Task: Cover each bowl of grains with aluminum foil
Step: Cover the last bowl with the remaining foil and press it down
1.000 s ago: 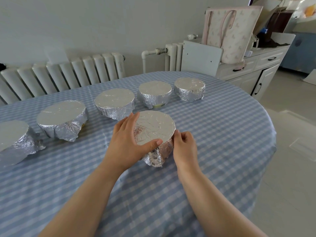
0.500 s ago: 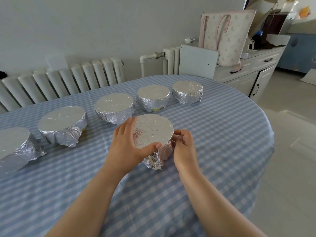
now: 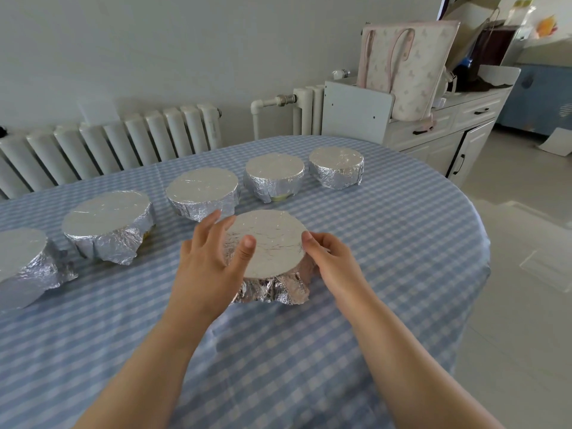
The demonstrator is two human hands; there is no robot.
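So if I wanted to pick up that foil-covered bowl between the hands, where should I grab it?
Probably by the side walls of the front bowl, one hand coming in from the left and one from the right, low under the rim. Its foil top is a flat, thin, stretched sheet that pressing would likely dent, while the crumpled skirt wraps the firm sides. The left hand and right hand already flank it.

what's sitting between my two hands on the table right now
In the head view, one foil-covered bowl sits between them: the left hand touches its left side and the right hand its right rim.
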